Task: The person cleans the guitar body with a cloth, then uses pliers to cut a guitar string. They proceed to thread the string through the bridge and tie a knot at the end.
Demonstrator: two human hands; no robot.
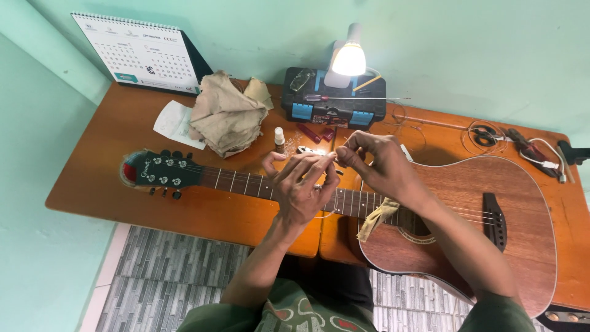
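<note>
An acoustic guitar (491, 246) lies flat on the wooden table (110, 178), its dark headstock (163, 171) to the left and its brown body to the right. My left hand (301, 187) hovers over the neck (239, 182), fingers pinched together near my right hand. My right hand (375, 166) is above the neck where it meets the body, fingertips pinched on something thin, likely a guitar string. A small yellowish cloth (376, 216) lies by the soundhole.
A crumpled beige rag (227, 117) and white paper (174, 123) sit at the back left under a desk calendar (144, 52). A black toolbox (335, 101) with a lamp (347, 58), small bottle (279, 138), coiled strings (485, 136) and pliers (534, 150) line the back.
</note>
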